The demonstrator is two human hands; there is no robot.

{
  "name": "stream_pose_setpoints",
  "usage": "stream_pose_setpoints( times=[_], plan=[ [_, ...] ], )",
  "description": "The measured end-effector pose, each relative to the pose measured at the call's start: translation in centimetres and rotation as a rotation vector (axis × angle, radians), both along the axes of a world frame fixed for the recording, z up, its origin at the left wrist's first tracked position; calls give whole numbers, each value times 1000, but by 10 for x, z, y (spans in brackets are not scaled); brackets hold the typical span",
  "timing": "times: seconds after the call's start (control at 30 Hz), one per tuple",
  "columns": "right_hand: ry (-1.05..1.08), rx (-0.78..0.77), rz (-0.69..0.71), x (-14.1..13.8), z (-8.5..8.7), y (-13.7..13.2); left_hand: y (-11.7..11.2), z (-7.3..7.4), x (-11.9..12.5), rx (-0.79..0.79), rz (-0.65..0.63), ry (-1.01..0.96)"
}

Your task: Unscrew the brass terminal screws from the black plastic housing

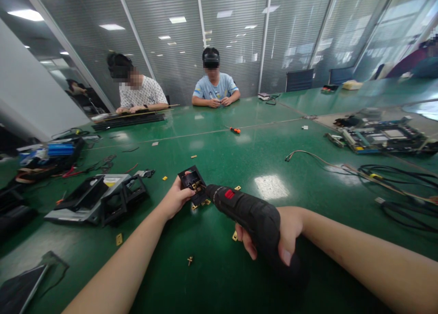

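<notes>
My left hand [178, 196] grips a black plastic part [198, 196] with brass-coloured metal pieces on its face, thumb on top. In my right hand [286, 236] is a black cordless drill [246, 213] with a red switch, its fingers wrapped round the handle. The drill's front end points left and meets the right side of the black part; whether its bit touches a screw is too small to tell. Several brass pieces lie on the table below the part, and another brass piece [119, 239] lies left of my left forearm. Small brass screws [190, 260] sit between my forearms.
Black plastic frames and a grey housing [89, 200] lie at left. A circuit board [390, 134] and black cables [404, 186] are at right. An orange-handled screwdriver [235, 130] lies ahead on the green table [212, 143]. Two people sit across, one person in a blue shirt [217, 87].
</notes>
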State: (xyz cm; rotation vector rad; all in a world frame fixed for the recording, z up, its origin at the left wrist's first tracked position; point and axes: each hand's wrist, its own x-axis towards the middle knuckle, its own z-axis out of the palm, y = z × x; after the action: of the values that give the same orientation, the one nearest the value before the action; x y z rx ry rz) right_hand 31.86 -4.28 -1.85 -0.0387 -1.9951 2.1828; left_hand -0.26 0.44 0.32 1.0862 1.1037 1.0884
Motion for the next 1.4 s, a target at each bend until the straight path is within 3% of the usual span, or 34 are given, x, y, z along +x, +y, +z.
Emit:
stream_pose_setpoints(
  times=[1.4],
  plan=[
    [-41, 23, -26, 2, 5, -2, 1, -1, 0, 22, -16, 14]
  ],
)
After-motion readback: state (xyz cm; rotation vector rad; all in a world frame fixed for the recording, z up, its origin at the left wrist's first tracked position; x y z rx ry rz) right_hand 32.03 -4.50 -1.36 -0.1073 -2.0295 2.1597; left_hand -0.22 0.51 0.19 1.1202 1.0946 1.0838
